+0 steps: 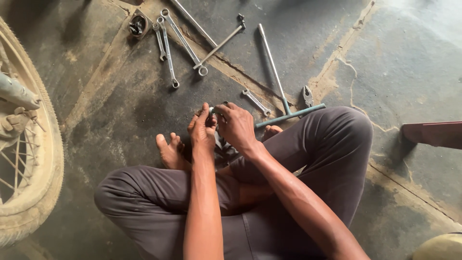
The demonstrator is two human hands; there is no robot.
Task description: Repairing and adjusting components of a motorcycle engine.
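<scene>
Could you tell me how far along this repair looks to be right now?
Done: the spanners and the T-handle wrench lie spread on the floor, and pliers are set down. In hand: the left hand and right hand pinch a small metal part. Left: the part is not yet on the dusty wheel nearby.

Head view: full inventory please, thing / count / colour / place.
Small metal part: one, silvery, pinched between both hands; details too small to tell.
Spanners: about four, silver; three upper left of centre, one small just beyond the hands.
T-handle wrenches: two; one teal-handled with a long silver shaft right of the hands, one silver at top centre.
Pliers: one, dark grey, by the teal handle.
Round dark part: one, top left.
Spoked wheel: one, dusty tan tyre, left edge.
Floor: cracked grey concrete.
Left hand, right hand: together over the crossed legs; bare feet.
</scene>
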